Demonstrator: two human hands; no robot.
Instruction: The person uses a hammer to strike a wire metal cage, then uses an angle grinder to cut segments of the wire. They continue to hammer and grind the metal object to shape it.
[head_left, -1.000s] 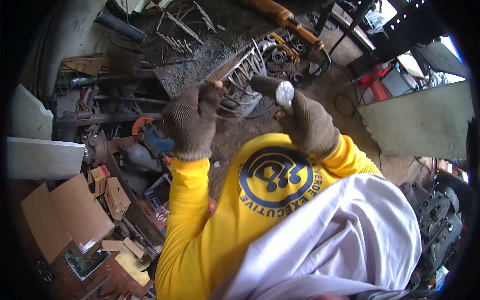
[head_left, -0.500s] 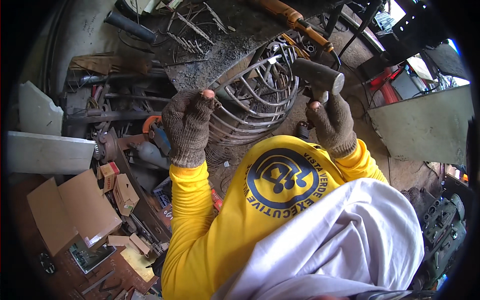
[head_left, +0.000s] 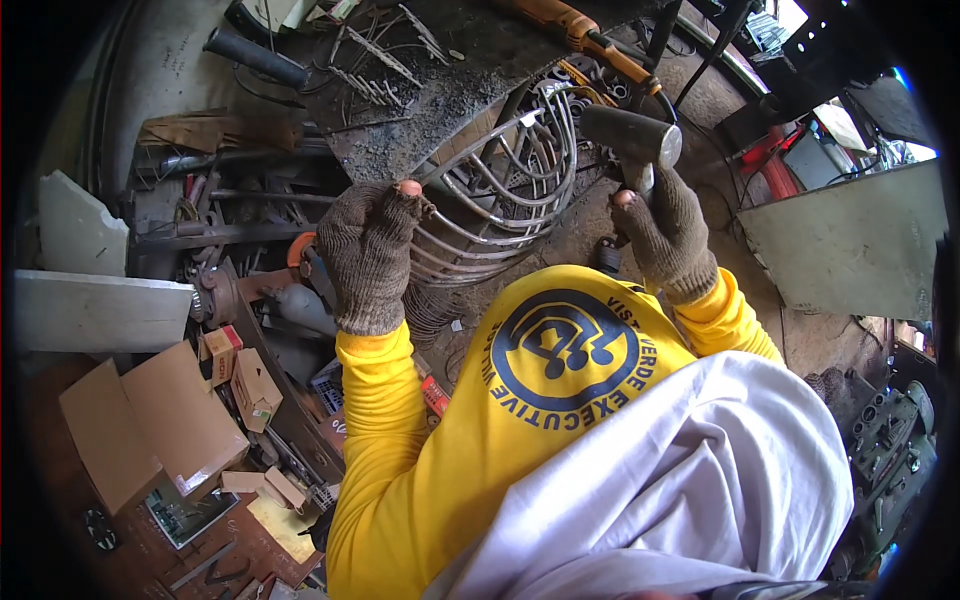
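In my right hand point(head_left: 668, 238), closed in a brown knit glove with a bare thumb tip, is the handle of a hammer point(head_left: 625, 134). Its thick, dark cylindrical head lies across the top of the handle, apart from the metalwork. My left hand point(head_left: 370, 258), gloved alike, is closed around the near-left end of a curved metal frame point(head_left: 522, 212). Several bent, shiny bars make up this frame, which sits tilted against the corner of a dark worktable point(head_left: 440, 100). The left glove hides the gripped end.
On the worktable lie grit, rod scraps and an orange-and-black power tool point(head_left: 590, 40). Metal bars point(head_left: 235, 235) crowd the left side, with a cardboard box point(head_left: 180, 415) nearer. A pale panel point(head_left: 850, 245) leans at right. Green-grey machine parts point(head_left: 890, 450) stand at lower right.
The hammer head has risen slightly and shifted a little left. The curved frame has swung slightly left. My left hand keeps its grip and has moved a little left.
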